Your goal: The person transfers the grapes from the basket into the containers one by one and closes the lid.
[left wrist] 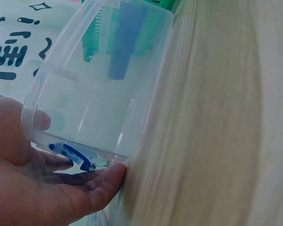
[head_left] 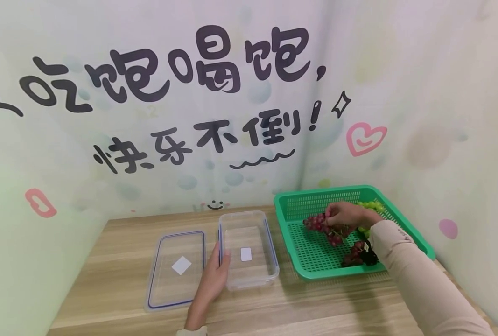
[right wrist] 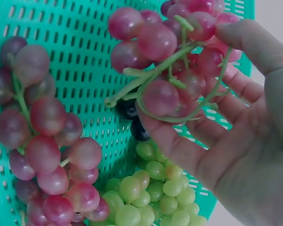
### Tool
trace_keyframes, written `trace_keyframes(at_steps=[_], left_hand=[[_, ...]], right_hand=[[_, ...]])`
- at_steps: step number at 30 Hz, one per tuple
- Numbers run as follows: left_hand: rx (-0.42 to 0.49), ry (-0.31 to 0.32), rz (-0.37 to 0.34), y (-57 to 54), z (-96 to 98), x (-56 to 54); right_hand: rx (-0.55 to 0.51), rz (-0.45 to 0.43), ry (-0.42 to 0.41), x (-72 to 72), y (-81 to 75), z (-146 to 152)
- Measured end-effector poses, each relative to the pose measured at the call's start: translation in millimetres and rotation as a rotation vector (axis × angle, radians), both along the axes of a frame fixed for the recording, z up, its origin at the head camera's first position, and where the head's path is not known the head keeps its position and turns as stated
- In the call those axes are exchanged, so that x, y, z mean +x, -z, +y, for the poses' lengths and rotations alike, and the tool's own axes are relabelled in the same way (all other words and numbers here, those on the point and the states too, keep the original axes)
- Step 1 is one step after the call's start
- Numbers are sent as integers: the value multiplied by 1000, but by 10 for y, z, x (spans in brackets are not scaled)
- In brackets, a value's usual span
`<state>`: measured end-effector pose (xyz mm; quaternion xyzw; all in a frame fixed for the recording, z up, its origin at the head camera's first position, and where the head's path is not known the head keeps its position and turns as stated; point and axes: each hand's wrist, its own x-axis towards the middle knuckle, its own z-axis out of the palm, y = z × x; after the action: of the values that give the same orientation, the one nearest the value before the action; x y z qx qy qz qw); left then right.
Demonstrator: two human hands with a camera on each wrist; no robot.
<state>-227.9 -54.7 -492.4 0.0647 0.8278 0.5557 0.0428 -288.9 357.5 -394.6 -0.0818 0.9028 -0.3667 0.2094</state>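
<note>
In the head view, my left hand (head_left: 216,275) holds the left side of a clear plastic food container (head_left: 253,281) standing on the table. The left wrist view shows the thumb on one side of the container wall (left wrist: 85,113) and the fingers round the other, beside a blue-edged clip. Over the green basket (head_left: 295,261), my right hand (head_left: 349,215) grips a bunch of red grapes (right wrist: 155,42), thumb above and fingers beneath, its green stem showing. Another red bunch (right wrist: 45,150) and a green bunch (right wrist: 165,188) lie in the basket, with a few dark grapes (right wrist: 139,129) partly hidden.
Left of the container lies its flat clear lid (head_left: 164,284) with a blue seal and a white label. All of it sits on a wood-grain table (head_left: 110,261). A printed curtain-like wall (head_left: 169,186) closes off the back and sides.
</note>
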Motion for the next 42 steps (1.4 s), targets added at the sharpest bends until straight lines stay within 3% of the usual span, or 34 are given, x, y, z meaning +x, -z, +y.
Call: trace_keyframes(at_steps=[13,20,34,42], left_hand=[[21,-5,51,16,-10,-26],[4,-9,38,0,13,-40],[-1,-11,11,16,-29,-31],[10,-16,18,9,-24,-32]], right_hand=[[-134,-19,89,-17,-107,-39],[-138,0,109,-26,-183,-88],[-317,-48,148,-92,-309,-347],[-359,-40,179,-120,-375,-516]])
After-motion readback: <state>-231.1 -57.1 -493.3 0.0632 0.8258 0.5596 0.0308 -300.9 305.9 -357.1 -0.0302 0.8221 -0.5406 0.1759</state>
